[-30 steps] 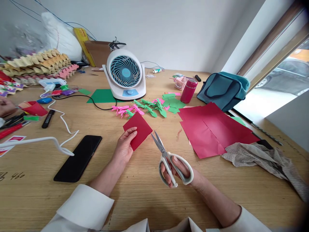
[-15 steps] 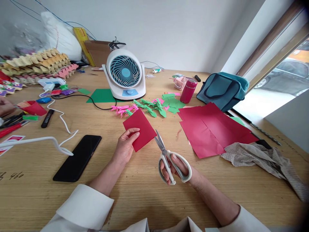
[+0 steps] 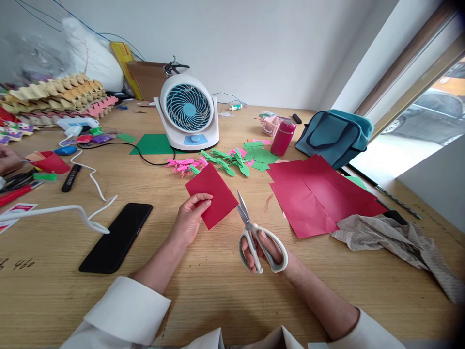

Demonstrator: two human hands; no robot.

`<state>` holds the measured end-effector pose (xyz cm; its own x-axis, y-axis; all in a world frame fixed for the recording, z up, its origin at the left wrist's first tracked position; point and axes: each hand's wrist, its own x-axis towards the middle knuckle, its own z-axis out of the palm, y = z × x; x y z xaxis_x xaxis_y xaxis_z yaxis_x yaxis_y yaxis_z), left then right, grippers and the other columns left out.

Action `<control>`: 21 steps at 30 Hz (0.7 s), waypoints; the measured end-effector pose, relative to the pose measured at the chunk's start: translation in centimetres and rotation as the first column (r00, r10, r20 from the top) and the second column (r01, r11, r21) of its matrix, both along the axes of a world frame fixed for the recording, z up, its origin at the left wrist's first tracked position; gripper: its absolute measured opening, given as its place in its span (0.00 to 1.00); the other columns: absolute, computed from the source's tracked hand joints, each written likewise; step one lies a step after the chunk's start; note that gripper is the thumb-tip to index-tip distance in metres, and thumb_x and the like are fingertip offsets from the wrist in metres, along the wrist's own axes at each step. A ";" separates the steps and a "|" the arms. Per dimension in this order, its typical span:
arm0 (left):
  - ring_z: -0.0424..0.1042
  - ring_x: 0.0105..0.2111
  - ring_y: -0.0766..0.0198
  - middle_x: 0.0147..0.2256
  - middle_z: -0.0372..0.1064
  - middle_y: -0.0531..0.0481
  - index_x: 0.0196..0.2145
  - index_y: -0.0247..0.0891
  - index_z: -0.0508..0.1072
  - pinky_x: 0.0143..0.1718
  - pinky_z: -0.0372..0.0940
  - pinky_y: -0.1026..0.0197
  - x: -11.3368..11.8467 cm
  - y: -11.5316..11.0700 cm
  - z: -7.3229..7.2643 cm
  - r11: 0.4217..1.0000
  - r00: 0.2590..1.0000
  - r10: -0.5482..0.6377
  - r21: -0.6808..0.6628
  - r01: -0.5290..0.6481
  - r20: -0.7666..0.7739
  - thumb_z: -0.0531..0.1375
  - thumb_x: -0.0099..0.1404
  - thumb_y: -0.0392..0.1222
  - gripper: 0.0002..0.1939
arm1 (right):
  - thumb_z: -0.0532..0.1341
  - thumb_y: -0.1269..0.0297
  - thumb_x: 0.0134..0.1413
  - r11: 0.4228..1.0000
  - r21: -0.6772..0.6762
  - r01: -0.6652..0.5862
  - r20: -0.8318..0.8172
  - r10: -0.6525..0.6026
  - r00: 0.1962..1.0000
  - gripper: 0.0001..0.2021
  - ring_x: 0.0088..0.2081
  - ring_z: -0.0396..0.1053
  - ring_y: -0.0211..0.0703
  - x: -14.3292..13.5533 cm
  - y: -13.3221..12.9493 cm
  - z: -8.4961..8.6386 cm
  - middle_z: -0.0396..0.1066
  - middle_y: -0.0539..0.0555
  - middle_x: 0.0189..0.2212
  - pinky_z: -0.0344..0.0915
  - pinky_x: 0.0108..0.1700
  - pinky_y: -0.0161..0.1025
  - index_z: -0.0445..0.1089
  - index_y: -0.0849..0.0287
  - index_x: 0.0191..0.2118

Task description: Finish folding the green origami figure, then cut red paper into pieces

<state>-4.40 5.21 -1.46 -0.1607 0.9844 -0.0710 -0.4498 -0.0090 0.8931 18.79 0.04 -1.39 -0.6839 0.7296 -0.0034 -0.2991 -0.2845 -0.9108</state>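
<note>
Between its thumb and fingers, my left hand (image 3: 189,218) pinches a piece of red paper (image 3: 214,194), held up off the table and tilted. My right hand (image 3: 267,249) has its fingers through the handles of a pair of scissors (image 3: 247,220) with grey-white grips. The blades stand slightly apart, their tips just beside the paper's right corner. Behind the paper lie pink paper cutouts (image 3: 181,166) and green paper cutouts (image 3: 227,161). Larger red paper sheets (image 3: 308,194) are spread to the right.
A fan (image 3: 189,111) stands at the back, with a red flask (image 3: 283,137) and a teal bag (image 3: 334,135) to its right. A black phone (image 3: 116,237) lies left of my arm. A crumpled cloth (image 3: 392,247) rests at right. Another person's hand (image 3: 7,160) shows at the left edge.
The scissors have shifted very slightly right, away from the paper's corner, their blades a little closer together. The red paper has turned a little in my left hand.
</note>
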 end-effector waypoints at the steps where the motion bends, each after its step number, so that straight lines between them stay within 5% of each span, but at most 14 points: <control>1: 0.70 0.36 0.66 0.35 0.74 0.52 0.32 0.39 0.79 0.40 0.65 0.64 0.0 0.0 0.0 1.000 1.000 0.002 0.001 -0.002 -0.005 0.74 0.45 0.41 0.15 | 0.51 0.41 0.64 1.000 0.009 0.006 0.014 -0.006 1.000 0.25 0.21 0.68 0.35 0.0 0.0 -0.1 0.68 0.51 0.22 0.60 0.20 0.30 0.68 0.63 0.39; 21: 0.68 0.37 0.66 0.34 0.72 0.52 0.31 0.38 0.78 0.42 0.62 0.65 -0.5 0.4 0.1 0.999 0.995 0.004 0.040 0.000 -0.096 0.74 0.46 0.43 0.15 | 0.53 0.40 0.62 0.998 -0.030 0.059 0.072 -0.057 0.996 0.25 0.14 0.61 0.33 0.1 0.1 -1.5 0.65 0.47 0.16 0.53 0.14 0.28 0.68 0.62 0.35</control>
<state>-4.92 5.62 -1.39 -0.1666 0.9859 -0.0157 -0.3618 -0.0463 0.9311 18.91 0.18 -2.87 -0.6374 0.7670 -0.0741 -0.2509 -0.2975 -0.9212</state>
